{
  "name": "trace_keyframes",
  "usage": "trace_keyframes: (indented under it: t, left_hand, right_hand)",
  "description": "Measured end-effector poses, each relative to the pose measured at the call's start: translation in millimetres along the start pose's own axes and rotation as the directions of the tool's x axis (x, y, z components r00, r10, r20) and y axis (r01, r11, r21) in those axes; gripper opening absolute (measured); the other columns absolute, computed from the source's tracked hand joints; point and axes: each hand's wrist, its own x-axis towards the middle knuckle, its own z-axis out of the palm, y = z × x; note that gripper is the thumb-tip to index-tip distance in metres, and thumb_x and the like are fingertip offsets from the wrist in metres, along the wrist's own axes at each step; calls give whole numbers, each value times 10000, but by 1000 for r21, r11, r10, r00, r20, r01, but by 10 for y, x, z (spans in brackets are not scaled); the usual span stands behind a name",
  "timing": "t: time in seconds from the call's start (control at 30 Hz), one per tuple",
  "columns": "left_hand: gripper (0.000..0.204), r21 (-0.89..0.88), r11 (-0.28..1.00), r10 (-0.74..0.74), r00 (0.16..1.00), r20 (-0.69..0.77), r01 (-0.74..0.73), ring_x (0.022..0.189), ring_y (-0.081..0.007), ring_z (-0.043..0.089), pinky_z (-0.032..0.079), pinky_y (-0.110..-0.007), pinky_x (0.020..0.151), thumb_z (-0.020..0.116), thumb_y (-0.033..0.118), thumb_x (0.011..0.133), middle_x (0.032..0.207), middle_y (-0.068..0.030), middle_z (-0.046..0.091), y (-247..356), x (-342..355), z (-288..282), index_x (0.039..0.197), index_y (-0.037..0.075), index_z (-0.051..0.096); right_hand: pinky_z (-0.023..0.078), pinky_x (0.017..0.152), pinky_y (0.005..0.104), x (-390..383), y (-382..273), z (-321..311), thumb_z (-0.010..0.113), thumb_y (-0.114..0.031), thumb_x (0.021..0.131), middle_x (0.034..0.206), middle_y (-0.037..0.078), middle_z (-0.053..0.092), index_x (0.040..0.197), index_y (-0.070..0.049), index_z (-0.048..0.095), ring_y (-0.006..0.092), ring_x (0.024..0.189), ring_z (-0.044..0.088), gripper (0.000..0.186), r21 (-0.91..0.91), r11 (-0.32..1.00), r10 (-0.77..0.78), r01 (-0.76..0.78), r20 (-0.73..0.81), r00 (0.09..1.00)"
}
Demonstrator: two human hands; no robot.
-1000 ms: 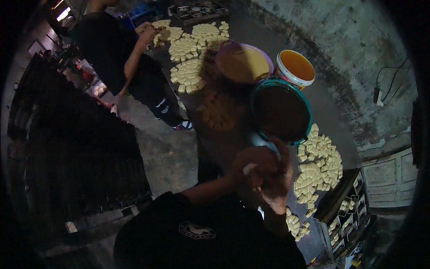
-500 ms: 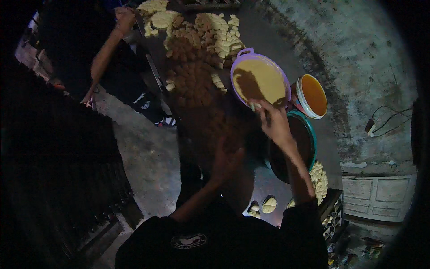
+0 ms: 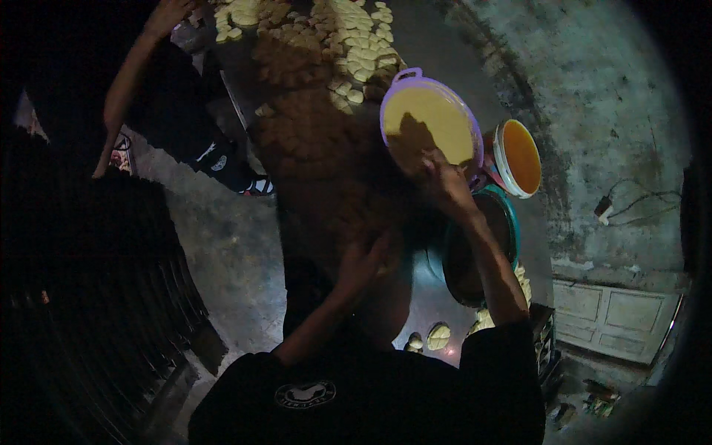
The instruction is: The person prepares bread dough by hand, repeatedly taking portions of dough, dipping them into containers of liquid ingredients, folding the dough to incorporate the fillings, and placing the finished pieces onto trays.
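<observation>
My right hand (image 3: 449,184) reaches over the near rim of a purple basin (image 3: 480,137) with a handle, holding an even pale-yellow mass. Its fingers are pinched together; what they hold, if anything, is too dark to make out. My left hand (image 3: 363,259) is low over the table's shadowed part, near the closest dough pieces; its fingers are too dim to read. Many small pale dough pieces (image 3: 363,55) lie in rows up the table, several of them in shadow.
Right of the basin stands a white-rimmed bucket (image 3: 498,152) with orange contents. Nearer is a dark tub with a teal rim (image 3: 513,215), under my right forearm. Small dough lumps (image 3: 438,336) lie close to me. A co-worker's arm (image 3: 133,70) is at the far left.
My right hand has drawn slightly inward over the basin; the pale piece at its fingertips no longer shows. My left hand has shifted a little left. The co-worker's arm has moved left and up.
</observation>
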Motion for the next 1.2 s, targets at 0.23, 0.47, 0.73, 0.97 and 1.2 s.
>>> trace_keyframes:
  t: [0.23, 0.47, 0.73, 0.97, 1.2]
  left_hand:
    - [290, -311, 950, 59, 994, 94, -27, 1070, -211, 586, 472, -325, 900, 499, 185, 987, 1109, -115, 611, 504, -326, 322, 1214, 6, 524]
    - [288, 355, 771, 366, 824, 432, -529, 1165, -263, 548, 438, -386, 990, 438, 181, 1011, 1203, -147, 579, 690, -863, 479, 1219, 1, 524]
    - [377, -358, 934, 184, 875, 449, -13, 1202, -205, 512, 409, -383, 1044, 578, 123, 940, 1280, -116, 506, 566, -1598, 1072, 1266, -50, 502]
    - [350, -4, 931, 316, 797, 514, -366, 1150, -201, 544, 428, -336, 1004, 623, 36, 889, 1317, -113, 492, 182, -2132, 1392, 1219, -62, 562]
    - [247, -93, 995, 15, 894, 448, 30, 918, -137, 610, 462, -265, 823, 544, 152, 965, 955, -87, 659, -161, -2582, 1681, 1041, -56, 654]
  right_hand:
    - [476, 882, 308, -971, -772, -274, 557, -132, 963, 1075, 88, 658, 1254, -10, 517, 146, 979, 596, 319, 965, 256, 263, -62, -8, 965]
    - [550, 728, 266, -1922, -921, -346, 557, -59, 945, 990, 121, 674, 1231, 12, 508, 152, 812, 672, 298, 953, 268, 275, 143, -218, 936]
    - [505, 918, 351, -2983, -1051, -604, 738, -4, 771, 1227, 156, 593, 1151, -11, 630, 251, 1117, 603, 395, 456, 878, 152, 144, -551, 820]
    - [554, 821, 347, -3869, -930, -454, 721, 30, 767, 1213, 167, 601, 973, -23, 693, 254, 1047, 641, 215, 560, 773, 206, 298, -666, 717]
    - [523, 840, 341, -4674, -1050, -578, 732, -1, 712, 1209, 133, 586, 1105, 46, 647, 267, 1026, 610, 405, 57, 980, -100, 191, -688, 719]
